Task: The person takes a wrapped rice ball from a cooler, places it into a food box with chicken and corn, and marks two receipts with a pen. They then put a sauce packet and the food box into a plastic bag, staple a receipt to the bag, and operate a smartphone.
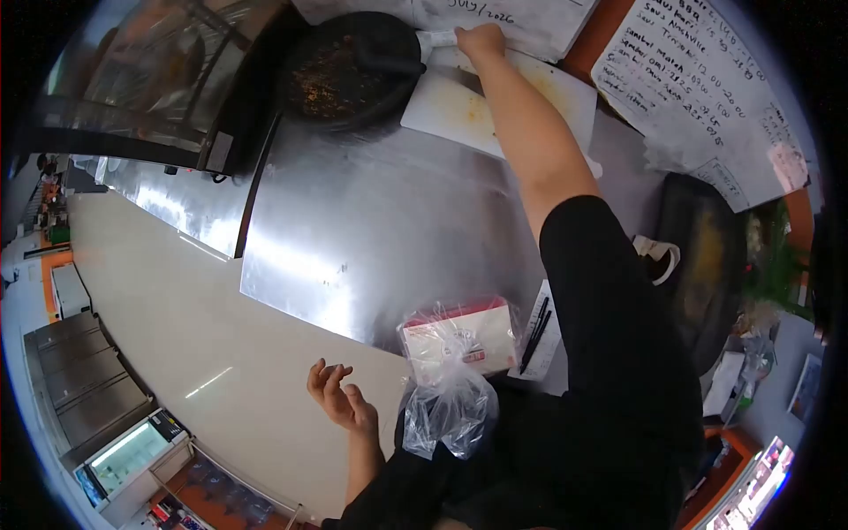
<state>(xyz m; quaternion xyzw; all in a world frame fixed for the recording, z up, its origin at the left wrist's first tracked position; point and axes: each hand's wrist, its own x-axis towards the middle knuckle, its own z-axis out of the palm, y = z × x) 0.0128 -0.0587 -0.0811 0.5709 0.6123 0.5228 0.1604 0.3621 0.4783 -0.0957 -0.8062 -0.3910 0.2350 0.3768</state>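
My right hand (482, 44) reaches to the far side of the steel table, over the back of a white cutting board (561, 93) with yellow stains. Its fingers are closed at the end of a small white piece (439, 38) beside the black mortar; what kind of thing it is I cannot make out. A dark pestle (389, 62) lies across the mortar (340, 110), which has orange-brown bits inside. Held low over the floor, my left hand (340, 399) is empty, with fingers apart and slightly bent. A white-and-red box in a knotted clear plastic bag (459, 349) sits at the table's near edge.
Pens (536, 336) lie on a paper strip right of the bagged box. The steel table (380, 212) spans the middle. A glass-fronted cabinet (132, 79) stands left of the mortar. A handwritten sheet (689, 88) and a dark bag (702, 256) are at right.
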